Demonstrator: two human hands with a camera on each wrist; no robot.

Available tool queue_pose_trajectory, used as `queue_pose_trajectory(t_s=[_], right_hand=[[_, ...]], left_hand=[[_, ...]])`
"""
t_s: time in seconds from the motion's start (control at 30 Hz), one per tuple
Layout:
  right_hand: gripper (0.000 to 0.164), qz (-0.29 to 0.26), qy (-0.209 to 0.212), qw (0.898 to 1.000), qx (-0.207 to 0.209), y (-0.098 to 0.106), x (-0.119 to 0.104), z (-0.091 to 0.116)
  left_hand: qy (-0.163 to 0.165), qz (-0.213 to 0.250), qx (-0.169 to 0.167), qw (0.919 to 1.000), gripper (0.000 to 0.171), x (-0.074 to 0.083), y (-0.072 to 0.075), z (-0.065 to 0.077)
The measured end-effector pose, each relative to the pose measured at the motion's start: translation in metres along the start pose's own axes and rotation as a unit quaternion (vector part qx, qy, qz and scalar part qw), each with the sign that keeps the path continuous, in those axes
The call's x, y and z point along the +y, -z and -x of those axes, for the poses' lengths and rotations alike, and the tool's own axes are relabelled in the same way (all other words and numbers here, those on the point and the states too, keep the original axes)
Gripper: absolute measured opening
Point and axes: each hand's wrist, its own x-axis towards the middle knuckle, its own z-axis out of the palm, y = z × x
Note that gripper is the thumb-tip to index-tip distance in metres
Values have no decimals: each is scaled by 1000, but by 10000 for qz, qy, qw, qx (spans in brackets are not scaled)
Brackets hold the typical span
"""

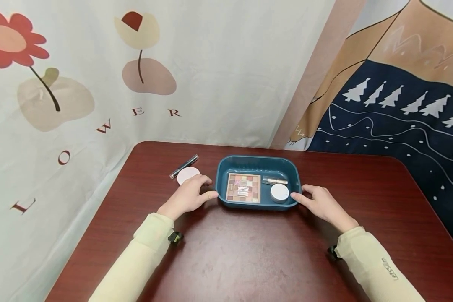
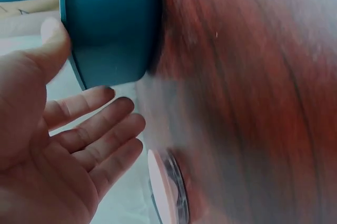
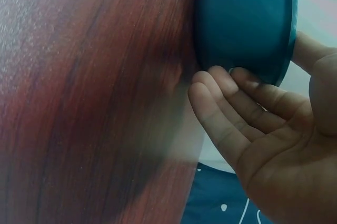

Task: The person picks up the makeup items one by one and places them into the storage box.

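A dark teal plastic tray [image 1: 258, 206] with rounded corners sits on the table between both hands. Inside it lie an eyeshadow palette [image 1: 243, 188], a round white-lidded jar [image 1: 279, 193] and a slim tube with a clear cap [image 1: 274, 180]. My left hand [image 1: 188, 195] is at the tray's left end, thumb at the rim; in the left wrist view its other fingers [image 2: 113, 134] extend loosely below the wall. At the right end, my right hand [image 1: 321, 203] pinches the rim, thumb over the edge and fingertips [image 3: 247, 77] against the outer wall.
Beside my left hand lies a round pale pink compact [image 1: 188, 174], partly behind the fingers. A dark slim tube [image 1: 184, 166] lies just behind it. The reddish-brown table [image 1: 256, 251] meets a printed curtain [image 1: 226, 75] at the back.
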Motion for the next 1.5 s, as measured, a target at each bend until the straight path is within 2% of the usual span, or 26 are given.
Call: queue_pose_trajectory(t_s=[0.27,0.5,0.63,1.0,1.5], right_hand=[[33,-29,-87,10000,-22,0,1,1],[34,-52,-56,10000,-32,0,1,1],[34,-76,-73,9999,-35,-1,1,1],[35,-80,-143,9998,-101,0,1,0],[37,-114,-232,9995,-171,0,1,0]], left_hand=[[-31,-232,419,9988,36,-16,6,-1],[392,-623,628,9953,40,-27,5,1],[483,-779,742,9930,47,-34,2,-2],[743,-856,595,9918,51,-42,1,-9],[730,-964,520,9913,48,-41,-3,-12]])
